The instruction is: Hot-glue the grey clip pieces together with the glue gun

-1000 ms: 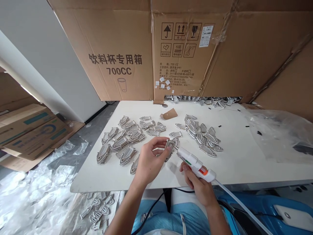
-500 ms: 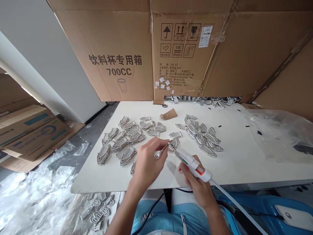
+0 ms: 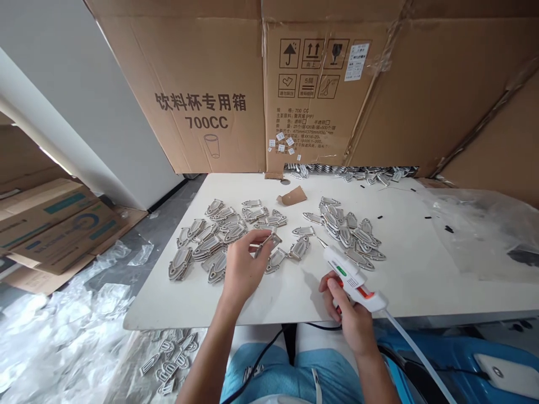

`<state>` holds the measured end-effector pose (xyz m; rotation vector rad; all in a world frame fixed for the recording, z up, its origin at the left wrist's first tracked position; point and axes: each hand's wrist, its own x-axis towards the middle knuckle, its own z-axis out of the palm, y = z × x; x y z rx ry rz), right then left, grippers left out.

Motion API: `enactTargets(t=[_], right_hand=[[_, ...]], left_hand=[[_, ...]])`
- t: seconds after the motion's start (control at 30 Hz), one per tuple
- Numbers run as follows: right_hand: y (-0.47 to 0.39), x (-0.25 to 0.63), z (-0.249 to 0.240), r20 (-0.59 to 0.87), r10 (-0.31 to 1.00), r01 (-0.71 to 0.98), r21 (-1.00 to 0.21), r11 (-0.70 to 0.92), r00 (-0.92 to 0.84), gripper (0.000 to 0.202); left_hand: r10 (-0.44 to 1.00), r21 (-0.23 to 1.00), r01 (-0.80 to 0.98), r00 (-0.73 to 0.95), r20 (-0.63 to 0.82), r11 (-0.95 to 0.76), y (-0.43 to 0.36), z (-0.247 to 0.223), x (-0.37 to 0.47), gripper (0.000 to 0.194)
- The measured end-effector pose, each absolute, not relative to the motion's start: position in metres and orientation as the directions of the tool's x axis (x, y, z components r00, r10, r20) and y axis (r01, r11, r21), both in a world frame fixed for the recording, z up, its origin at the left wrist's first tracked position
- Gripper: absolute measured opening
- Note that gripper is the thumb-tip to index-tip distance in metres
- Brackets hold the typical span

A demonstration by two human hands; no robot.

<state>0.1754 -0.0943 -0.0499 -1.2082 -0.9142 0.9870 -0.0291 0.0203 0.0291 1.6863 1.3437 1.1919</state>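
Observation:
My left hand (image 3: 247, 268) pinches a flat silver-grey frame-shaped piece (image 3: 269, 242) with one pointed end, held tilted just above the table. In my right hand (image 3: 347, 314) is a white glue gun (image 3: 353, 278) with an orange trigger and a glue stick in its back; its nozzle points up and left, apart from the piece. Between the hands lie a few loose pieces of the same kind (image 3: 298, 248). A large heap of such pieces (image 3: 210, 244) spreads at the left, and a smaller heap (image 3: 337, 221) sits beyond the glue gun.
Cardboard boxes (image 3: 210, 62) wall off the back of the white table (image 3: 404, 247), with more grey pieces under their edge. A torn cardboard scrap (image 3: 293, 195) and small black bits lie on top. Clear plastic (image 3: 480, 235) covers the right side. A black cable (image 3: 261, 359) hangs by my lap.
My left hand has moved left and away from the nozzle with a piece in its fingers. The glue gun has drawn back to the right in my right hand.

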Motion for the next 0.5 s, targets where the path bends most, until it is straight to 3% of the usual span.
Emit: enactTargets(t=[0.5], right_hand=[[-0.097,0.166,-0.044,-0.013,0.923,-0.121,-0.992,0.036,0.385,0.042]], left_hand=[[0.989,0.88,0.455,0.113,0.093,-0.135,0.026,0.002,-0.016,0.011]])
